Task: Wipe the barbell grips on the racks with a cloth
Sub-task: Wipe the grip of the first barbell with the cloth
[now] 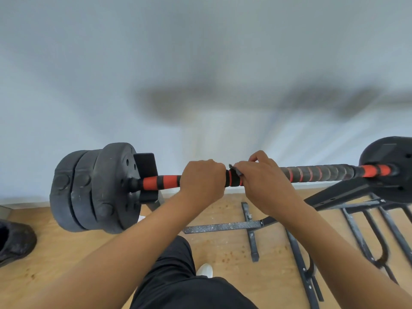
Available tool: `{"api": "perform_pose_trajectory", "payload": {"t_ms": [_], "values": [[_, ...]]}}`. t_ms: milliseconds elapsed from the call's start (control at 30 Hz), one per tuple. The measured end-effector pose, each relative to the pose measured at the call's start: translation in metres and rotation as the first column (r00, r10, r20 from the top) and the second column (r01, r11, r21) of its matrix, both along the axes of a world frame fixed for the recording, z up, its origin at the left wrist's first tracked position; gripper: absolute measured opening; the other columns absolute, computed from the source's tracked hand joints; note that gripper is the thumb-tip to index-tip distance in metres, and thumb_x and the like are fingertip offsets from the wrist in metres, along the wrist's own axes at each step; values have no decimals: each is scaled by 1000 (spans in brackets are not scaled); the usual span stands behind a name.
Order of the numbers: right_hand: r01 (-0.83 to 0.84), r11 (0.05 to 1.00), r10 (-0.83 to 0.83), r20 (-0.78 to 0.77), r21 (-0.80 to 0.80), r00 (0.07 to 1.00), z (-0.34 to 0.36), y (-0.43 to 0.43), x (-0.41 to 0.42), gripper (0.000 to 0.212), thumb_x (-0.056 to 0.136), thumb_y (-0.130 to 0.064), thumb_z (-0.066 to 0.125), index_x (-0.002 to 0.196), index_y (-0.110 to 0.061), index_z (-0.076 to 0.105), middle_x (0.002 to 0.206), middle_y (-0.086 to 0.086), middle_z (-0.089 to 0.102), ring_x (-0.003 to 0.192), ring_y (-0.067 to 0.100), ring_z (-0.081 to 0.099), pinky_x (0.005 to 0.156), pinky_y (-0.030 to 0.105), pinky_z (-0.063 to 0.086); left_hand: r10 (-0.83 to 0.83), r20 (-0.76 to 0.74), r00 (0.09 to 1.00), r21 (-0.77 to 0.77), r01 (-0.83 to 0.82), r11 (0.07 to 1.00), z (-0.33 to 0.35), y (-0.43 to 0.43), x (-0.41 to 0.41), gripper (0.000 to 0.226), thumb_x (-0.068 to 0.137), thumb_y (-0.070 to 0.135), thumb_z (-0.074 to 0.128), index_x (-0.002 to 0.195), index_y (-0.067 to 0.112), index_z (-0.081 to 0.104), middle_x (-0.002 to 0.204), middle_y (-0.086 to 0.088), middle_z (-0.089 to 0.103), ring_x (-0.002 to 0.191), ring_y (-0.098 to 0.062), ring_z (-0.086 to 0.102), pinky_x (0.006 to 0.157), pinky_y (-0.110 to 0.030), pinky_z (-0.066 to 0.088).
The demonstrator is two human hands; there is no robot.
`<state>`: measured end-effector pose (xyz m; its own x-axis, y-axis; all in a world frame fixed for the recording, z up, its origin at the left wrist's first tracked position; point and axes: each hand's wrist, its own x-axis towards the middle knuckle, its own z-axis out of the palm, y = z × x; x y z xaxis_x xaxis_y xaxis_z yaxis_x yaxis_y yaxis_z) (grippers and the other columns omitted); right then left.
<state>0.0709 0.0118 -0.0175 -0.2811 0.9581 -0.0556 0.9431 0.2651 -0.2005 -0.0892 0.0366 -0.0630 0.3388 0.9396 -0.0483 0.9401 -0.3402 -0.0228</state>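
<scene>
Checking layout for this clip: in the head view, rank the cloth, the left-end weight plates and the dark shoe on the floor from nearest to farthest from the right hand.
1. cloth, pinched under the right hand on the bar.
2. weight plates, at the bar's left end.
3. dark shoe, on the floor at the far left edge.

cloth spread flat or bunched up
Bunched up: only a small crumpled grey edge of the cloth shows, held against the barbell grip under the right hand.

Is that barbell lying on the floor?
No, the barbell sits raised on the black rack above the wooden floor, left hand gripping it, right hand holding a cloth on it.
</scene>
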Motion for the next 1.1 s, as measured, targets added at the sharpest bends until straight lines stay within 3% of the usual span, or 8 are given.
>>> {"api": "perform_pose_trajectory", "payload": {"t_ms": [100,267,433,533,733,933,1000,1100], "values": [[-37,994,33,37,98,999,-1,-10,0,31,85,4,53,108,-16,62,98,0,61,106,18,42,75,30,33,51,97,994,-363,-12,932,13,20,-2,29,87,46,73,85,20,59,67,5,60,53,-14,57,59,-30,45],[-143,984,125,161,106,979,1,-21,7,43,76,8,61,113,-13,63,103,-3,70,112,24,50,69,27,33,260,263,929,-873,114,474,29,49,-12,46,80,47,88,79,8,63,57,-1,60,44,-17,52,53,-28,48],[-53,998,54,-71,18,996,16,-14,18,37,99,-8,52,130,-28,55,106,-7,62,120,7,42,66,25,41,25,98,995,-299,6,954,16,19,-6,56,79,71,74,93,20,56,76,7,63,67,-16,62,64,-30,48],[-55,994,67,-129,95,989,15,-4,10,25,103,-14,47,124,-25,56,96,-8,61,115,10,42,67,29,49,-81,1,997,103,80,991,-5,-11,-2,45,90,64,62,102,21,51,74,7,51,63,-18,53,60,-30,38],[-53,988,50,22,144,999,-14,-17,-4,36,84,5,49,111,-16,60,101,-6,64,109,23,44,73,29,37,-42,25,999,-104,45,994,2,10,2,28,94,50,65,99,23,64,68,7,52,63,-17,57,60,-31,42],[-62,985,46,101,160,994,-13,-36,2,66,64,14,72,127,-5,64,128,8,68,112,33,55,72,43,55,238,236,942,-909,128,397,32,52,-10,44,78,48,89,79,11,64,62,-2,59,49,-16,52,56,-30,49],[-69,984,53,101,166,993,-10,-32,5,64,67,13,70,127,-8,65,126,4,70,113,32,54,69,38,51,199,272,941,-873,154,463,34,51,-11,49,78,53,88,81,9,67,67,-3,64,52,-19,58,59,-31,53],[-56,979,31,128,194,991,-11,-21,1,47,77,8,61,119,-14,64,110,-6,70,113,25,48,65,28,34,2,152,988,-447,67,892,25,28,-4,54,77,68,78,86,18,61,73,5,66,65,-18,64,61,-30,49]]}}
